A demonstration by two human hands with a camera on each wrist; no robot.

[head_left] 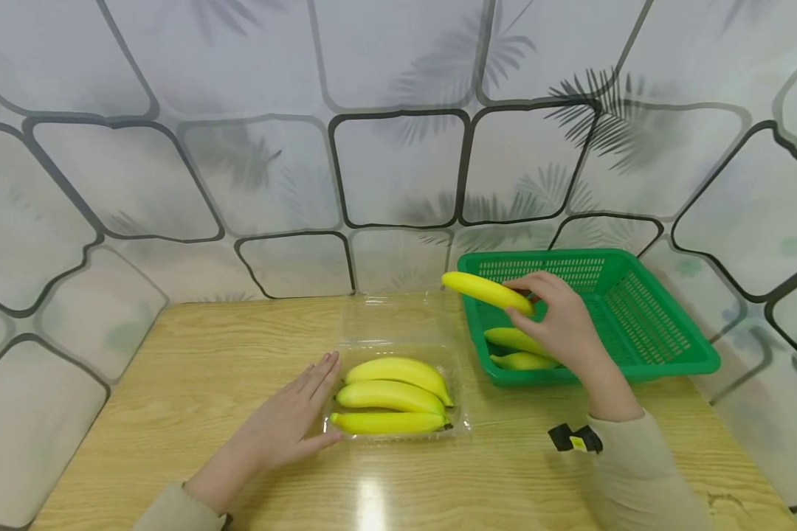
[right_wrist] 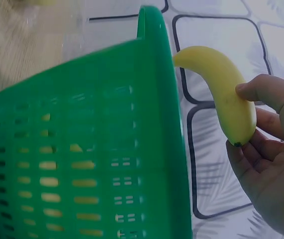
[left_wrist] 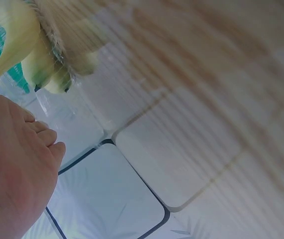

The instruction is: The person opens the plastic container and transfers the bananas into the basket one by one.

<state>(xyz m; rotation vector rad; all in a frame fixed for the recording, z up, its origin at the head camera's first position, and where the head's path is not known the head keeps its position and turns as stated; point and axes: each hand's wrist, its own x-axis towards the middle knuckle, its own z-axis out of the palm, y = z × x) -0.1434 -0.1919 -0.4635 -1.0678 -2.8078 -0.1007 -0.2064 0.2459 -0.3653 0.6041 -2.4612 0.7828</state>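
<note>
Between thumb and fingers, my right hand (head_left: 558, 321) grips one end of a yellow banana (head_left: 481, 289), held above the left side of a green plastic basket (head_left: 671, 317). In the right wrist view the same banana (right_wrist: 216, 84) shows beyond the basket wall (right_wrist: 82, 149). Two more bananas (head_left: 518, 340) lie inside the basket. A clear plastic clamshell box (head_left: 461, 413) stands with its lid raised at the back, and three bananas (head_left: 392, 397) lie side by side in it. My left hand (head_left: 288, 420), fingers straight, rests against the box's left side.
The light wooden table (head_left: 206, 369) carries both containers. A patterned wall covering (head_left: 398, 169) closes off the back and both sides. The box's transparent lid (head_left: 398, 317) stands near the back wall, left of the basket.
</note>
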